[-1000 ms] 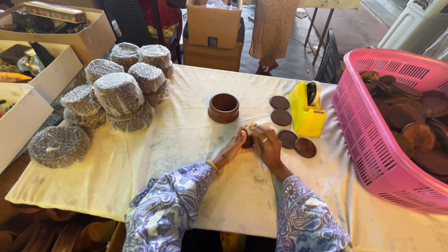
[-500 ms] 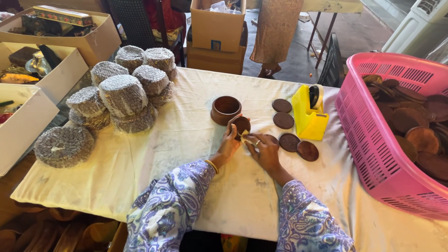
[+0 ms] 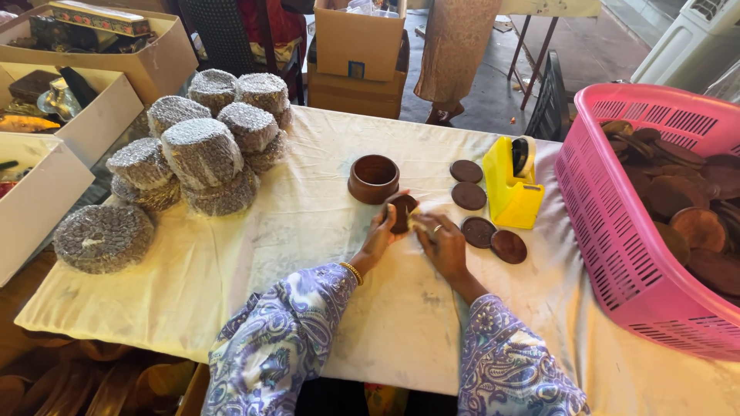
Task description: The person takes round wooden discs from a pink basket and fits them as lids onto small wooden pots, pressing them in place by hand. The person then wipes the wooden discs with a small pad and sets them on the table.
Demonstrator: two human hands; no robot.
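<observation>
Left hand (image 3: 379, 235) with brown disc (image 3: 401, 211) over cream-clothed table (image 3: 254, 254), outdoors.

Desk (image 3: 231, 308) w/ cream cloth; grey concrete floor (image 3: 493, 85) behind, daylit. Cardboard boxes (image 3: 358, 46) at far edge, dark chair (image 3: 223, 35), folding table legs (image 3: 528, 46) at back

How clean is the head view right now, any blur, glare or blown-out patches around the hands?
Head view: left hand and right hand are sharp, as is the brown disc they hold; soft even daylight on the white cloth, no glare there; upper right, past the pink basket, is brighter and washed out; straight edges bow slightly towards the frame's borders.
</observation>
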